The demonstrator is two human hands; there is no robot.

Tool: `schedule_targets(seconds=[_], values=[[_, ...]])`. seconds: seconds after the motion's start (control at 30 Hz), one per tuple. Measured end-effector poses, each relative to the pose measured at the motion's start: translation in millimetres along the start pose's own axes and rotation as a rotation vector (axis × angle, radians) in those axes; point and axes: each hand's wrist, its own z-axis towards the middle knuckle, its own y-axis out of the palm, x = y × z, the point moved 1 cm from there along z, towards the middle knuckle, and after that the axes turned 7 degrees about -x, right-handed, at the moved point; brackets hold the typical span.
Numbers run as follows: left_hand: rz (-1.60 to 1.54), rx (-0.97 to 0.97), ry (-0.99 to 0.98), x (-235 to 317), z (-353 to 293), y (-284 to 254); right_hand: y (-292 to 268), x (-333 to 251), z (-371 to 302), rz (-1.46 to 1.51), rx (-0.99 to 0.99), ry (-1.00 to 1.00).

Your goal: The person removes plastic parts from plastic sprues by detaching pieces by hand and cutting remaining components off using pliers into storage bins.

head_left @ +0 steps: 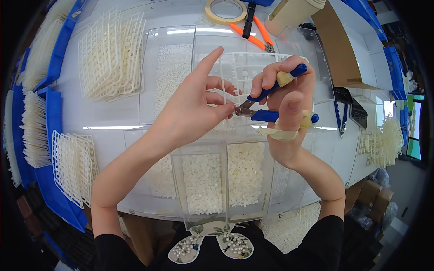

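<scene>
My left hand [183, 115] pinches the left edge of a white plastic sprue frame [244, 72], its index finger stretched out past the edge. My right hand [294, 108] is wrapped around side cutters [266, 115] with blue handles, bound with pale tape. The handles are spread, and the jaws meet the frame close to my left fingertips. A strip of tape hangs by my right thumb. Below my hands, clear plastic bins [224, 189] hold small white pieces [202, 183] and cream pieces [245, 174]. Another clear bin [149, 67] with tiny white parts lies beyond my left hand.
Stacks of white frames [110, 54] stand at the left, some in blue trays [54, 108]. At the back are a tape roll [226, 19], a black marker [249, 20], orange-handled pliers [263, 31] and a cup [294, 16]. A cardboard box [337, 49] stands back right.
</scene>
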Motion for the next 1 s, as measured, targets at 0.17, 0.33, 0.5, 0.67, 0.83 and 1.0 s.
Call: schedule_targets(seconds=[0.17, 0.33, 0.5, 0.67, 0.83, 1.0], values=[[0.022, 0.003, 0.027, -1, 0, 1, 1, -3, 0, -0.002, -0.009, 0.014], [0.012, 0.015, 0.037, -2, 0, 0, 3, -8, 1, 0.014, 0.012, 0.021], [0.023, 0.029, -0.006, 0, -2, 0, 0, 2, -3, -0.027, -0.008, 0.021], [0.033, -0.015, 0.04, -3, -3, 1, 2, -1, -4, 0.031, 0.041, 0.03], [0.06, -0.014, 0.067, -2, 1, 5, -4, -1, -3, 0.005, 0.017, 0.01], [0.0, 0.021, 0.052, -1, 3, 3, -3, -10, 3, -0.121, -0.026, 0.014]])
